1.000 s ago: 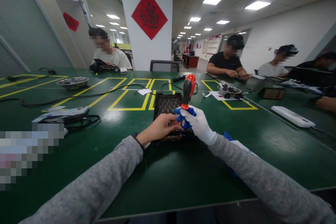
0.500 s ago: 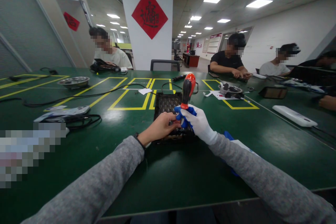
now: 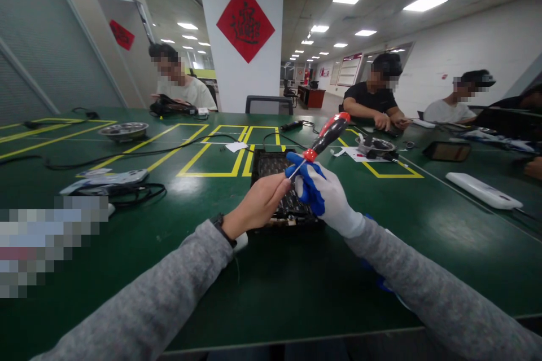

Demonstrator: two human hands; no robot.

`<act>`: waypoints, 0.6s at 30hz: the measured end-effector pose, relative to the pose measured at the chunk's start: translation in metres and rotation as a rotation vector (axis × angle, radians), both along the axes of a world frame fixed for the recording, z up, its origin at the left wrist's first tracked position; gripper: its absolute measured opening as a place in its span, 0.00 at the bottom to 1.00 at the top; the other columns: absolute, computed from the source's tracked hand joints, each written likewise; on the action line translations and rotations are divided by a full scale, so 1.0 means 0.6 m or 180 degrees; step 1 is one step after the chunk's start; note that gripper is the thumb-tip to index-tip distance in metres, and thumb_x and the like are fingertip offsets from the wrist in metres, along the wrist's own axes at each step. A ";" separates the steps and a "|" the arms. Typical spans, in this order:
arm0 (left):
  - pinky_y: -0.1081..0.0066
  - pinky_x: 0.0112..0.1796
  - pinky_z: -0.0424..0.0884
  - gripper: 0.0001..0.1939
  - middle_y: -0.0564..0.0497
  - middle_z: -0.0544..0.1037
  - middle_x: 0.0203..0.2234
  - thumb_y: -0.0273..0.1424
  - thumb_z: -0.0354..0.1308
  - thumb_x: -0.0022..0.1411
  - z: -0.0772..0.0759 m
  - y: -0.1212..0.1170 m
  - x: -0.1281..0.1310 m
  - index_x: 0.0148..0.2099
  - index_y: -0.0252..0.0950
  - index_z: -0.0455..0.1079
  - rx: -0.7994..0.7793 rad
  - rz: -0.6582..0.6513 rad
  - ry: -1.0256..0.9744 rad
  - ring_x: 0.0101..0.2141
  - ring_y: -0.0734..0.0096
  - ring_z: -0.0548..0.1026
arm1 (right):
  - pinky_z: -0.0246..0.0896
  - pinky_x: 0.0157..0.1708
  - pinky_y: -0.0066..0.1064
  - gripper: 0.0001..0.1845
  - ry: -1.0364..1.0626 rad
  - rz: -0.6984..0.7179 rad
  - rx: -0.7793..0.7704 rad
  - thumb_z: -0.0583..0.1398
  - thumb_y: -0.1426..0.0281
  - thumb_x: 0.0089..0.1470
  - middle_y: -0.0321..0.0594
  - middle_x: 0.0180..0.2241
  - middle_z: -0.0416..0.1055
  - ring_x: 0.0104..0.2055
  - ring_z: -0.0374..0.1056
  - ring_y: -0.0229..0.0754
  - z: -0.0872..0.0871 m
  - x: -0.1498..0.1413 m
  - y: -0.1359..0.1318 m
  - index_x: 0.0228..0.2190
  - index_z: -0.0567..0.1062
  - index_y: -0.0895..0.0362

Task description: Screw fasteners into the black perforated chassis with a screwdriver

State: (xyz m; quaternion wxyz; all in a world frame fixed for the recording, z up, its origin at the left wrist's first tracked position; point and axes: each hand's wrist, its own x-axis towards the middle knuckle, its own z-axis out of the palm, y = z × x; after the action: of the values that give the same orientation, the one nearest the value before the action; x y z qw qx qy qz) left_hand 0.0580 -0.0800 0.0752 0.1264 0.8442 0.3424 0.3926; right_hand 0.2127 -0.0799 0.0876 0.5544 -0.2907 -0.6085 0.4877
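Note:
My right hand (image 3: 324, 194), in a white glove with blue fingertips, grips a red-and-black screwdriver (image 3: 327, 136) near the base of its handle, which slants up to the right. My bare left hand (image 3: 259, 203) pinches at the tip of the screwdriver's thin shaft; whether anything small is held there I cannot tell. Both hands hover just above a black laptop-like device (image 3: 275, 172) lying flat on the green table (image 3: 271, 282).
A power strip with black cables (image 3: 105, 183) lies left, a metal bowl (image 3: 122, 131) farther back. Another bowl with parts (image 3: 375, 146), a phone (image 3: 449, 150) and a white strip (image 3: 483, 190) lie right. Other people sit along the far and right sides.
The screwdriver has tilted from upright to slanting up-right and lifted off the device. My left fingers moved up to its tip.

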 end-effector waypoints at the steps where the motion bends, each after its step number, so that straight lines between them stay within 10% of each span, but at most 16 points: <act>1: 0.73 0.31 0.59 0.17 0.52 0.67 0.25 0.35 0.37 0.68 0.000 0.002 -0.006 0.30 0.35 0.60 0.0002 0.0090 -0.0079 0.27 0.72 0.64 | 0.59 0.25 0.26 0.22 -0.0005 -0.0016 0.0046 0.57 0.57 0.51 0.37 0.29 0.70 0.25 0.62 0.33 0.001 0.000 0.001 0.43 0.73 0.57; 7: 0.73 0.27 0.57 0.19 0.53 0.63 0.20 0.35 0.34 0.68 -0.025 0.050 -0.078 0.26 0.37 0.54 0.0127 0.1529 -0.0372 0.24 0.72 0.62 | 0.55 0.20 0.23 0.21 0.0312 -0.1202 0.0119 0.56 0.57 0.51 0.36 0.32 0.69 0.21 0.58 0.28 -0.029 0.022 0.052 0.44 0.70 0.56; 11: 0.71 0.28 0.59 0.19 0.47 0.71 0.26 0.31 0.32 0.67 -0.053 0.088 -0.134 0.29 0.36 0.59 -0.0481 0.2880 0.0924 0.29 0.67 0.69 | 0.56 0.21 0.22 0.20 0.0640 -0.2166 -0.0077 0.55 0.56 0.51 0.34 0.29 0.66 0.22 0.58 0.28 -0.058 0.029 0.074 0.40 0.71 0.57; 18: 0.67 0.33 0.66 0.18 0.39 0.76 0.33 0.33 0.37 0.64 -0.081 0.070 -0.143 0.36 0.33 0.68 -0.0838 0.2845 0.1512 0.35 0.57 0.75 | 0.60 0.25 0.26 0.22 -0.0277 -0.1868 0.0459 0.50 0.53 0.54 0.36 0.30 0.68 0.25 0.62 0.33 0.011 0.021 0.057 0.42 0.68 0.55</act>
State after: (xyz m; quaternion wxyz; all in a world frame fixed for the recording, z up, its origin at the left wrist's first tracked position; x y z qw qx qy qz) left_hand -0.0278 -0.0381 0.0264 -0.0296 0.6584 0.7349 0.1597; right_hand 0.2252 -0.0460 0.0942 0.6643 -0.4346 -0.5547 0.2494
